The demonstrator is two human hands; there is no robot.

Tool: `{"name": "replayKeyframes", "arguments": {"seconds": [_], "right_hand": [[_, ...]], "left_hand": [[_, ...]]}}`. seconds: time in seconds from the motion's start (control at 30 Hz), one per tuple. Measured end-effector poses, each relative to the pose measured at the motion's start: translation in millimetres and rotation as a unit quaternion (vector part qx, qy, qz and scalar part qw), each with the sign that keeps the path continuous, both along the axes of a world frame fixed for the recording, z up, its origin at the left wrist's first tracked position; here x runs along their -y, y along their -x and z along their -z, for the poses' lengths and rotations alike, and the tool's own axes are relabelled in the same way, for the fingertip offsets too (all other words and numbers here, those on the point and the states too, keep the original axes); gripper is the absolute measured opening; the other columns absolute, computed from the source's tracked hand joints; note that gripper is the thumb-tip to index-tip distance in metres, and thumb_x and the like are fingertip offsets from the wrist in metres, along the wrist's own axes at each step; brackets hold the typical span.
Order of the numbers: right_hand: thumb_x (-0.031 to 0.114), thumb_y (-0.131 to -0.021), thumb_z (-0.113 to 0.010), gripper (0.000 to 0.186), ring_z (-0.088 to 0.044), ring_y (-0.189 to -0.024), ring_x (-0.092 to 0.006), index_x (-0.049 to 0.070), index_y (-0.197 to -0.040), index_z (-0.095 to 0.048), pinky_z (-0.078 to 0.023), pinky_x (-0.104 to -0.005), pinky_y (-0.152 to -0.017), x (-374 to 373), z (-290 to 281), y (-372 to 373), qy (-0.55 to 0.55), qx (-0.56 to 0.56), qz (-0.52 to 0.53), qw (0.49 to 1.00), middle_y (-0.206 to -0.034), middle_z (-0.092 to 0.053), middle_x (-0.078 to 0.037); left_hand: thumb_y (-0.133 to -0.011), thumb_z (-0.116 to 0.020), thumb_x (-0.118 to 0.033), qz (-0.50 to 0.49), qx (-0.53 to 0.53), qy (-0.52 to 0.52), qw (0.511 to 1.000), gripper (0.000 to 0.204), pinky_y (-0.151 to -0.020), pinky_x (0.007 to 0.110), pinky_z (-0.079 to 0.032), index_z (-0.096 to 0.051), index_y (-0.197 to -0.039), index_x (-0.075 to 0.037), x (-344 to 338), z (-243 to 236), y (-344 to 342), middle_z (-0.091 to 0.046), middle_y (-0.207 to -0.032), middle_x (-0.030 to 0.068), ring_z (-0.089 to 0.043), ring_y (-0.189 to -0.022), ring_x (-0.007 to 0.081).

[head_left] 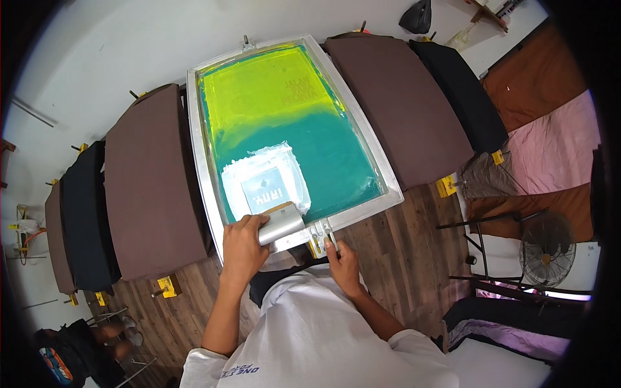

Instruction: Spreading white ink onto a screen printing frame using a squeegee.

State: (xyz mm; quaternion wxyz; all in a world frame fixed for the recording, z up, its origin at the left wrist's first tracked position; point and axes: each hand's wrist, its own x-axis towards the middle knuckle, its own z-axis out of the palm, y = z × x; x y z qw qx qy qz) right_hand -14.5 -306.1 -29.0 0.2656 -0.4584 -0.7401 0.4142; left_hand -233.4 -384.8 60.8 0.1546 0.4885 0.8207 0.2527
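Note:
A screen printing frame [377, 152] with a pale metal rim lies in front of me. Its mesh is green, with yellow-green ink [252, 87] across the far part. White ink [294, 174] surrounds a small rectangular design near the left front. My left hand [242, 249] is closed around the silver handle of a squeegee [283, 225], whose blade edge rests by the white ink at the near rim. My right hand [345, 266] is closed at the metal clamp [319, 234] on the frame's near edge, with thumb and fingers on its lever.
Brown shirt-covered boards [150, 187] [401, 103] flank the frame, with black-covered boards [84, 216] [460, 97] beyond them. Yellow brackets [167, 287] stick out below. A standing fan [547, 249] is at the right. A person's legs [111, 333] show at the lower left.

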Motion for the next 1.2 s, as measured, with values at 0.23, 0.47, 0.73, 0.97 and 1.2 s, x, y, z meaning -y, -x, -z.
{"name": "replayKeyframes", "arguments": {"seconds": [0.23,0.47,0.73,0.97,1.2], "right_hand": [[0.029,-0.098,-0.059,0.043,-0.037,-0.046,-0.0164,0.0,-0.069,-0.046,-0.032,-0.0377,-0.045,0.6,-1.3,0.1,0.022,-0.008,-0.001,1.0,-0.05,-0.04,-0.013],[0.029,-0.097,-0.059,0.042,-0.054,-0.047,-0.0349,-0.001,-0.069,-0.05,-0.039,-0.0429,-0.048,-0.7,0.7,-3.6,0.023,0.037,-0.013,0.999,-0.054,-0.051,-0.021],[0.029,-0.098,-0.059,0.045,-0.037,-0.048,-0.0131,0.001,-0.067,-0.044,-0.032,-0.0369,-0.045,-0.8,5.6,-3.0,0.012,-0.008,-0.013,1.0,-0.051,-0.038,-0.012],[0.029,-0.098,-0.059,0.044,-0.038,-0.046,-0.0158,0.001,-0.067,-0.044,-0.033,-0.038,-0.045,-1.7,7.4,-5.2,0.012,0.0,-0.015,1.0,-0.051,-0.04,-0.013],[0.028,-0.097,-0.059,0.042,-0.054,-0.048,-0.0361,-0.001,-0.069,-0.048,-0.038,-0.0434,-0.048,-3.3,3.8,-5.4,0.02,0.021,-0.028,0.999,-0.056,-0.051,-0.022]], "left_hand": [[-0.063,-0.068,0.005,-0.004,-0.003,0.018,1.0,0.043,-0.088,0.04,-0.045,-0.068,-0.105,-0.004,1.9,2.0,1.0,-0.069,-0.1,0.014,-0.064,-0.094,0.0334],[-0.061,-0.068,0.005,-0.008,-0.01,0.013,1.0,0.044,-0.088,0.041,-0.046,-0.068,-0.105,-0.004,2.4,-0.4,-2.1,-0.068,-0.097,0.0147,-0.064,-0.093,0.034],[-0.059,-0.07,0.004,-0.01,-0.005,0.022,1.0,0.047,-0.089,0.042,-0.046,-0.068,-0.106,-0.003,2.7,-1.9,-2.2,-0.068,-0.099,0.0145,-0.064,-0.094,0.0345],[-0.061,-0.069,0.003,-0.003,-0.013,0.0,1.0,0.045,-0.085,0.042,-0.044,-0.068,-0.106,-0.003,3.5,3.7,-1.5,-0.068,-0.095,0.0148,-0.064,-0.09,0.0331],[-0.061,-0.069,0.003,-0.001,-0.013,-0.004,1.0,0.045,-0.084,0.042,-0.045,-0.068,-0.106,-0.003,4.5,4.9,-1.8,-0.068,-0.095,0.0147,-0.064,-0.09,0.033]]}}
